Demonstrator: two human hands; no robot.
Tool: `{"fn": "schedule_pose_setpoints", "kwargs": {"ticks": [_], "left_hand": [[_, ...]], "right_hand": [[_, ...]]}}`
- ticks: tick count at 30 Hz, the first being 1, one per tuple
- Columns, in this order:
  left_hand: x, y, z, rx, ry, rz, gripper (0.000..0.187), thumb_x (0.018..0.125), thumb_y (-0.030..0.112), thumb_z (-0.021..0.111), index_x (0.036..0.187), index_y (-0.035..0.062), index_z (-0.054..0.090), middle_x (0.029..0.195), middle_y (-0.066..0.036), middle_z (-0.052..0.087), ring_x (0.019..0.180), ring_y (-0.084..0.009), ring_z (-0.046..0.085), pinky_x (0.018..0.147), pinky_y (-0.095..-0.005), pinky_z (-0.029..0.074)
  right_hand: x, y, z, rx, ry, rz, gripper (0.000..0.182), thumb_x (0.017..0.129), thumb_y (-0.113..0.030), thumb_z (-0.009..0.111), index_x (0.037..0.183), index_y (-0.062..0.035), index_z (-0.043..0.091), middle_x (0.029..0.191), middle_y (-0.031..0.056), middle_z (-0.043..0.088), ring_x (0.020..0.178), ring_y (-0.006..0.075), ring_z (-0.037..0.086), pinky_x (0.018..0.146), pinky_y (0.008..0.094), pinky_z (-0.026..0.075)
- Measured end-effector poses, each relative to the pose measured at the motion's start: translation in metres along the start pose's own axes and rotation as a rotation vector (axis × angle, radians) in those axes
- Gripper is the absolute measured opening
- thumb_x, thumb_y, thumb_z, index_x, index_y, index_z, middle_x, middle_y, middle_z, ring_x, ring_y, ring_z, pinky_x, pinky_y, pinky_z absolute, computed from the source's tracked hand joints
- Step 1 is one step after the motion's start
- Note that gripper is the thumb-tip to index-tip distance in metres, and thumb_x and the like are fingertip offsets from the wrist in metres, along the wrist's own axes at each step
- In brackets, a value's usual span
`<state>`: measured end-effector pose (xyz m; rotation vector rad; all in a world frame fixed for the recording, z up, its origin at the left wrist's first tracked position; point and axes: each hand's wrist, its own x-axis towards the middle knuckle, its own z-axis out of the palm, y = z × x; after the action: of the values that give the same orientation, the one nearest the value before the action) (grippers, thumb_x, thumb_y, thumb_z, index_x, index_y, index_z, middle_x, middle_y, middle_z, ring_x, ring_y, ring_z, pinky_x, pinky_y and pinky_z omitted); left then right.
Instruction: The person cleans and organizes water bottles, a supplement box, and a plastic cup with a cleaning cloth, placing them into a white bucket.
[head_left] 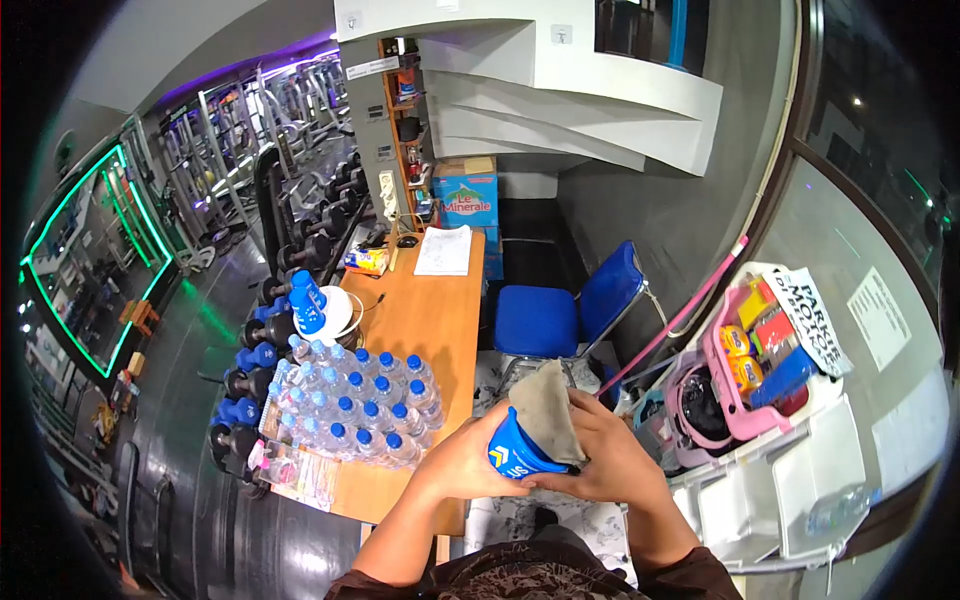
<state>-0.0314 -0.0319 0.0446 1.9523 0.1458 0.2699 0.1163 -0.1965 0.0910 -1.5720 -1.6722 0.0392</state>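
A blue cup (pixel 522 455) with white and yellow print is held in front of my body, tilted. A grey cloth (pixel 545 405) lies against its mouth and sticks up above it. My left hand (pixel 468 455) is wrapped round the cup's left side. My right hand (pixel 607 450) grips the right side, its fingers pressed on the grey cloth. Several clear bottles with blue caps (pixel 370 410) stand on the wooden table (pixel 450 330) left of my hands. Farther back, blue cups (pixel 308 302) are stacked on a round white object.
Papers (pixel 443 251) and a yellow packet (pixel 366 261) lie at the table's far end. A blue chair (pixel 537 321) stands beyond my hands. At right are a pink basket (pixel 740 370), a pink pole (pixel 680 310) and white bins (pixel 820 480). Dumbbells (pixel 245 383) line the table's left side.
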Motion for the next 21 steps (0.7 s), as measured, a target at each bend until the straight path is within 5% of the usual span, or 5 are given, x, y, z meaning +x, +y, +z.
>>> {"fn": "schedule_pose_setpoints", "kwargs": {"ticks": [7, 10, 11, 14, 21], "left_hand": [[-0.065, -0.013, -0.005, -0.093, 0.010, 0.173, 0.099, 0.060, 0.011, 0.090, 0.144, 0.0075, 0.038, 0.122, -0.012, 0.062, 0.112, -0.0192, 0.059, 0.098, -0.0358, 0.048], [-0.088, -0.015, -0.009, -0.342, -0.114, -0.063, 0.095, 0.062, 0.011, 0.090, 0.143, 0.0082, 0.040, 0.121, -0.009, 0.063, 0.111, -0.0170, 0.059, 0.097, -0.0349, 0.049], [-0.094, -0.018, -0.007, -0.411, -0.107, -0.019, 0.088, 0.066, 0.011, 0.090, 0.141, 0.0088, 0.043, 0.121, -0.007, 0.063, 0.109, -0.0144, 0.060, 0.094, -0.0338, 0.050], [-0.107, -0.026, -0.005, -0.654, -0.070, -0.137, 0.077, 0.075, 0.013, 0.086, 0.139, 0.0079, 0.044, 0.116, -0.006, 0.065, 0.105, -0.0130, 0.062, 0.092, -0.0325, 0.051], [-0.112, -0.029, -0.004, -1.056, -0.070, -0.108, 0.052, 0.095, 0.041, 0.063, 0.129, 0.0061, 0.047, 0.103, -0.009, 0.065, 0.085, -0.0158, 0.067, 0.071, -0.0310, 0.058]], "right_hand": [[-0.031, -0.055, 0.055, -0.212, 0.206, -0.229, 0.039, 0.063, -0.024, 0.090, 0.087, -0.0028, 0.068, 0.090, 0.0079, 0.066, 0.086, 0.0330, 0.062, 0.069, 0.0394, 0.050], [-0.036, -0.084, 0.083, -0.239, 0.474, -0.151, 0.041, 0.061, -0.024, 0.091, 0.086, -0.0026, 0.066, 0.088, 0.0089, 0.063, 0.082, 0.0316, 0.059, 0.066, 0.0373, 0.047], [-0.043, -0.092, 0.089, -0.272, 0.437, 0.014, 0.058, 0.059, -0.022, 0.093, 0.104, 0.0034, 0.068, 0.095, 0.0117, 0.066, 0.088, 0.0308, 0.060, 0.078, 0.0397, 0.048], [-0.036, -0.103, 0.092, 0.008, 0.473, 0.155, 0.055, 0.064, -0.020, 0.090, 0.109, 0.0040, 0.066, 0.101, 0.0140, 0.067, 0.095, 0.0301, 0.061, 0.085, 0.0384, 0.048], [-0.046, -0.109, 0.128, -0.034, 0.856, 0.225, 0.022, 0.091, -0.006, 0.060, 0.111, 0.0026, 0.065, 0.104, 0.0133, 0.069, 0.092, 0.0276, 0.066, 0.085, 0.0354, 0.049]]}}
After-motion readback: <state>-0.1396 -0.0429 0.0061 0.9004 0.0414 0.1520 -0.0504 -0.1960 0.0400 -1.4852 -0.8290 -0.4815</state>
